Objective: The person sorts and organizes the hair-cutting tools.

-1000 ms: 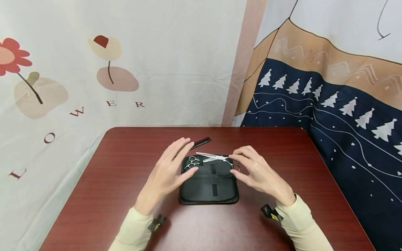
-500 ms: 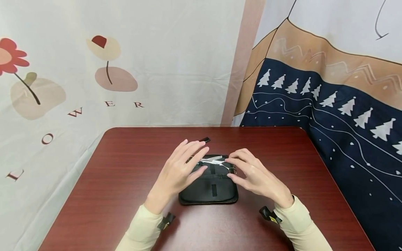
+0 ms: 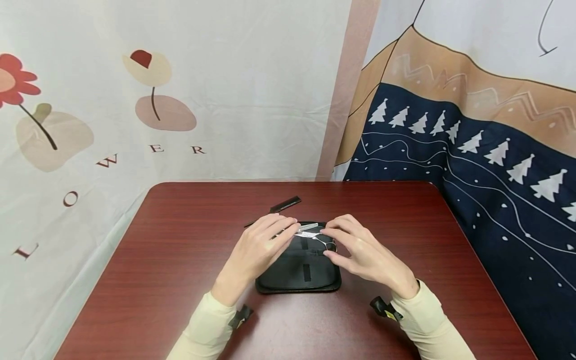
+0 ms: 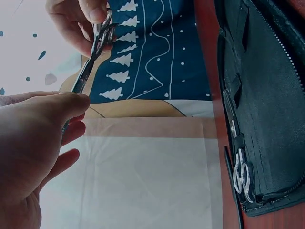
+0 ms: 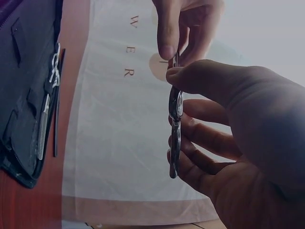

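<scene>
A pair of silver hair scissors (image 3: 309,234) is held level above a black zip case (image 3: 297,280). My left hand (image 3: 257,247) pinches the blade end between thumb and fingers. At the other end, my right hand (image 3: 371,252) grips the scissors near the finger rings, thumb on one side and fingers behind. The left wrist view shows the scissors (image 4: 99,40) spanning both hands, with the blade tips partly hidden by the left hand. Strapped inside the open case is a second pair of scissors (image 5: 44,126), whose blade looks toothed.
A black comb (image 3: 285,204) lies on the reddish-brown table (image 3: 193,220) just behind the case. Black elastic loops (image 3: 307,272) cross the case's inside. Behind the table hangs a printed curtain (image 3: 252,100).
My left hand has moved right and closed from a spread pose onto the scissors' blade end. The right hand has shifted slightly left with the scissors. More of the comb shows again.
</scene>
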{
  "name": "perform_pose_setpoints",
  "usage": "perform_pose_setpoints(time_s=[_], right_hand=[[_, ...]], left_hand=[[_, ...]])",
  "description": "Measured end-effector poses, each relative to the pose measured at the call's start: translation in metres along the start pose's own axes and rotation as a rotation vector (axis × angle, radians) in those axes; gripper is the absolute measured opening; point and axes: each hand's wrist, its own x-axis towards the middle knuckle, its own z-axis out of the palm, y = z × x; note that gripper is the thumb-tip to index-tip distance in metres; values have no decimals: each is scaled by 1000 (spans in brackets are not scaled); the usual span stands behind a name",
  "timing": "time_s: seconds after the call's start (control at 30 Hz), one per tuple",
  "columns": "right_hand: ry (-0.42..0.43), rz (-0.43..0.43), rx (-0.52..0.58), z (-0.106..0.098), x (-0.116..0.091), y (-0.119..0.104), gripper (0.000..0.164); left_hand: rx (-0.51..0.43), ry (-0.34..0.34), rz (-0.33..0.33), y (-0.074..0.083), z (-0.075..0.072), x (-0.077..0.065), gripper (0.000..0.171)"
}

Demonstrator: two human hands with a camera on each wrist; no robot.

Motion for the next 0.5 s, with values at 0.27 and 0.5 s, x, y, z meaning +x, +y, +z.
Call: perform_pose_setpoints(time_s=[0.27, 0.5], right_hand=[[-3, 15, -8, 0, 0, 1, 38], [-18, 42, 5, -1, -1, 0, 37]], left_hand=[[17, -5, 43, 3, 0, 0, 20], [17, -20, 41, 4, 1, -2, 21]])
